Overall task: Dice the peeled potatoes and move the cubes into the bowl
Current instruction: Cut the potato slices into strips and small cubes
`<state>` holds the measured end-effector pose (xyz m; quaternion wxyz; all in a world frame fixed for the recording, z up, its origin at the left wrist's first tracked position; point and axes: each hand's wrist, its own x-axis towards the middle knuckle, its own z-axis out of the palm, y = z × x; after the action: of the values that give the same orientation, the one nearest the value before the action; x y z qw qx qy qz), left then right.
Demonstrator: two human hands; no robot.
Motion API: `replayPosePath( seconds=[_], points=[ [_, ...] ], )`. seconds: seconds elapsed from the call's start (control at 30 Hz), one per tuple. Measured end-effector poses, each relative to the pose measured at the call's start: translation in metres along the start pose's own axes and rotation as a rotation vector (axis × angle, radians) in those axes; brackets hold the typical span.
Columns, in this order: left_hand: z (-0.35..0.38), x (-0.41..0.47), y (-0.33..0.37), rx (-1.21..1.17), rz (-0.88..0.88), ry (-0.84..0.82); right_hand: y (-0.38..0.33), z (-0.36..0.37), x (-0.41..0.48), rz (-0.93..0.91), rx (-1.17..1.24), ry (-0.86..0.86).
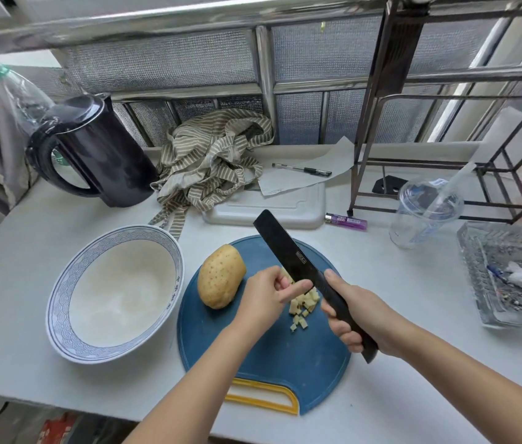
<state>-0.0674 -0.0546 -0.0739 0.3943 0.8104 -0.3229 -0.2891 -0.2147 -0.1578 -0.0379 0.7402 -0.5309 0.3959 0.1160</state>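
Observation:
A whole potato (220, 277) lies on the left part of the round blue cutting board (253, 363). Several small potato cubes (301, 310) lie mid-board, some hidden under the blade and my fingers. My right hand (357, 310) grips the handle of a black knife (288, 248) whose blade points away and to the left, over the cubes. My left hand (269, 296) has its fingers curled over the potato pieces beside the blade; whether it pinches a piece is hidden. The white bowl (61, 302) with a blue patterned rim stands empty left of the board.
A dark kettle (99, 155), a striped cloth (211, 161) and a white board (269, 209) with paper and a pen sit behind. A purple lighter (347, 222), a plastic cup (426, 213), a metal rack (445, 123) and a glass tray (509, 277) stand to the right.

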Motion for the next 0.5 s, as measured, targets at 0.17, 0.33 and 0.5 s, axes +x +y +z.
replayPosePath(
  seconds=[0.17, 0.33, 0.5],
  points=[
    [-0.003, 0.002, -0.013, -0.016, -0.004, -0.034, -0.003, -0.002, -0.001, 0.014, 0.069, -0.018],
    [-0.014, 0.002, -0.013, 0.087, -0.018, -0.055, -0.012, -0.009, 0.000, -0.035, -0.012, 0.030],
    [-0.043, -0.009, 0.025, 0.204, 0.184, 0.148, -0.025, -0.023, -0.005, -0.148, -0.634, 0.226]
  ],
)
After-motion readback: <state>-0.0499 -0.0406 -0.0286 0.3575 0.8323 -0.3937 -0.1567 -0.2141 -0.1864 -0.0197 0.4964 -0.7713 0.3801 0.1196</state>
